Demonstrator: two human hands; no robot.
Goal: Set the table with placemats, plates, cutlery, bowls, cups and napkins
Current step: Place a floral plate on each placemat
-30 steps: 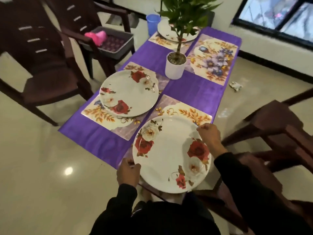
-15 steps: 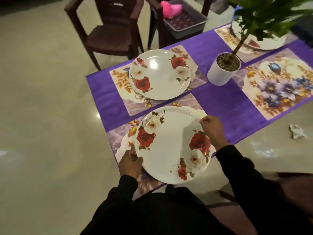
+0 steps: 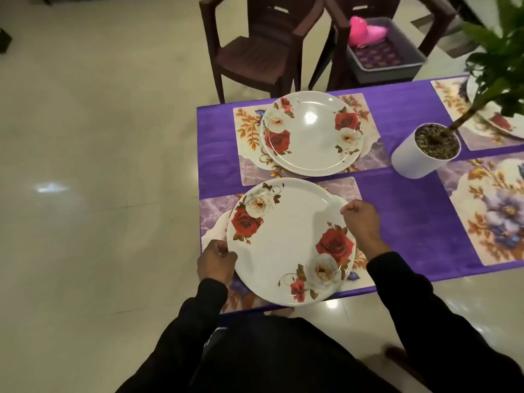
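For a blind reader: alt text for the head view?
Both hands, left hand and right hand, hold a rose plate over the near placemat on a purple table; a second plate sits beyond.

Far plate (image 3: 499, 120) behind plant (image 3: 499, 61)

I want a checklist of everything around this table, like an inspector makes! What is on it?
Surface: table under a purple cloth.
Job's things: near plate over the near placemat; far plate on its far placemat; flowered placemat bare; another plate at the right edge, part hidden.
Clutter: potted plant in a white pot.
Hands: left hand and right hand grip the near plate's rim.
Cables: nothing seen.
Surroundings: two dark chairs; grey bin holding something pink; pale floor.
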